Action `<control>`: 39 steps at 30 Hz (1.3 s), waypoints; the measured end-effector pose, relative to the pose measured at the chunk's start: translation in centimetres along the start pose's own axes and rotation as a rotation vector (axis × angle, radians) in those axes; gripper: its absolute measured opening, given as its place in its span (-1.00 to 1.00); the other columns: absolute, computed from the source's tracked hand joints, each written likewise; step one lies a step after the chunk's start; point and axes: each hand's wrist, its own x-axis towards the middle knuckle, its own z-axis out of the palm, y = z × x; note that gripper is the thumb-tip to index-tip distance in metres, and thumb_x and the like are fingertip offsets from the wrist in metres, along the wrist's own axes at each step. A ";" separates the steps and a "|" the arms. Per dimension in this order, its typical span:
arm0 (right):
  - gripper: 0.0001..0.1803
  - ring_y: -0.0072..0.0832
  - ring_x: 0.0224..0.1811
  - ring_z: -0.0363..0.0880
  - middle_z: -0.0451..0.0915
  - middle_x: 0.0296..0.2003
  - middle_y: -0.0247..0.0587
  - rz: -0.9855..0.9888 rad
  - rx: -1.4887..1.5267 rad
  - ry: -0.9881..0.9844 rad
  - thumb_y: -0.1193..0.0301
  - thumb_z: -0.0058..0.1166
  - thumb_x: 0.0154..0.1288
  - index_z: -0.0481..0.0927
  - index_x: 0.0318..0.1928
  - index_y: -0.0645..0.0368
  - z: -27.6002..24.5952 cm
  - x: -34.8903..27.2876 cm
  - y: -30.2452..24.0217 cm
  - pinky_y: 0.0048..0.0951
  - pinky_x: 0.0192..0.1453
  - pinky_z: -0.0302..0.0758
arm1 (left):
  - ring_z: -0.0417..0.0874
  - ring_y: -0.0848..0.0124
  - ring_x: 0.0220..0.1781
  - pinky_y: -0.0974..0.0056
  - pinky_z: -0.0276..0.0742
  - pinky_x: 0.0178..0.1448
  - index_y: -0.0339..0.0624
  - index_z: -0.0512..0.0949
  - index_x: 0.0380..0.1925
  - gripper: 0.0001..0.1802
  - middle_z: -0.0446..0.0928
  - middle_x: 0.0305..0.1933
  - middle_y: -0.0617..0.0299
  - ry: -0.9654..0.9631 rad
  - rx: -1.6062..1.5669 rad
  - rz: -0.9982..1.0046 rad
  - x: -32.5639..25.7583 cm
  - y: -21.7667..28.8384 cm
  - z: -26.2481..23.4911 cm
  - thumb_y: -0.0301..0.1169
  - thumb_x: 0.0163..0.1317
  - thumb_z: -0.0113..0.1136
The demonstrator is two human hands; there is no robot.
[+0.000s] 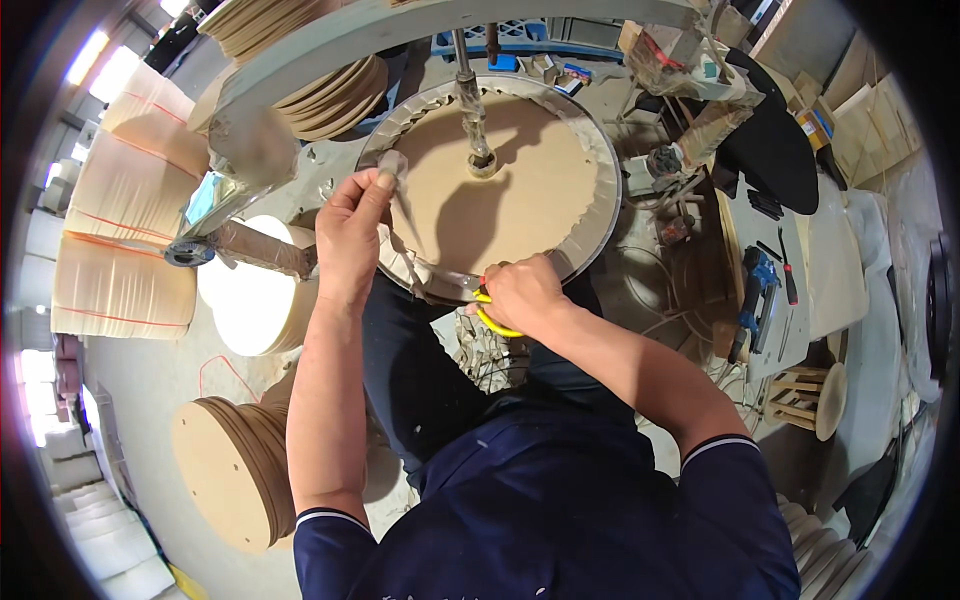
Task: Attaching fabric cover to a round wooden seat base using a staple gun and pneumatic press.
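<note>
A round tan board (430, 145) lies in front of me inside a metal rim, with pale fabric (584, 237) folded in over its edge. A vertical metal rod (466, 95) comes down onto the board's middle. At the board's near left, my left hand (345, 240) pinches a loose strip of the pale fabric (402, 212) and holds it up. My right hand (528, 290) is closed around yellow-handled scissors (498, 326) at the near rim. The scissors' blades are mostly hidden by the hand and fabric.
A grey machine arm (330, 50) arches over the far side. Stacked round boards (225, 475) stand at the lower left, with more boards (345, 95) at the far left. A blue staple gun (757, 285) and a red-handled screwdriver (789, 270) lie on the right-hand table (800, 345).
</note>
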 end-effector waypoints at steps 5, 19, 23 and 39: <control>-0.23 -0.25 -0.49 0.80 0.76 -0.52 -0.21 -0.051 0.063 0.143 -0.41 0.13 0.35 0.76 -0.23 0.13 2.5 -0.4 1.2 -0.20 -0.29 0.68 | 0.47 0.69 -0.25 0.49 0.34 -0.13 -0.16 0.73 -0.03 -0.81 0.62 -0.25 0.52 0.043 -0.059 0.068 0.9 2.5 -0.9 -0.29 0.57 0.35; -0.30 -0.20 -0.30 0.85 0.81 -0.41 -0.14 -0.099 0.015 0.039 -0.38 0.22 0.29 0.78 -0.14 0.04 -0.4 -2.7 6.3 -0.13 -0.10 0.68 | 0.65 0.56 -0.05 0.43 0.57 0.11 -0.29 0.68 0.06 -0.83 0.70 -0.13 0.30 0.471 0.377 0.510 -2.4 2.8 -17.0 -0.45 0.62 0.22; -0.38 -0.23 -0.25 0.85 0.82 -0.37 -0.19 -0.114 0.010 -0.038 -0.34 0.22 0.33 0.78 -0.06 -0.07 -0.7 -3.3 8.6 -0.09 0.04 0.63 | 0.75 0.39 -0.17 0.33 0.69 0.01 -0.38 0.63 0.03 -0.82 0.77 -0.09 0.06 0.617 0.500 0.753 -5.9 4.9 -22.7 -0.50 0.67 0.09; -0.24 -0.28 -0.28 0.77 0.74 -0.39 -0.25 -0.192 -0.078 0.057 -0.45 0.26 0.17 0.71 -0.14 0.03 -0.7 -4.9 11.3 -0.23 0.15 0.39 | 0.73 -0.02 0.13 0.05 0.65 0.25 -0.20 0.76 0.07 -0.70 0.71 0.10 0.00 -0.014 1.034 0.210 -10.9 -4.7 -8.4 -0.47 0.34 0.45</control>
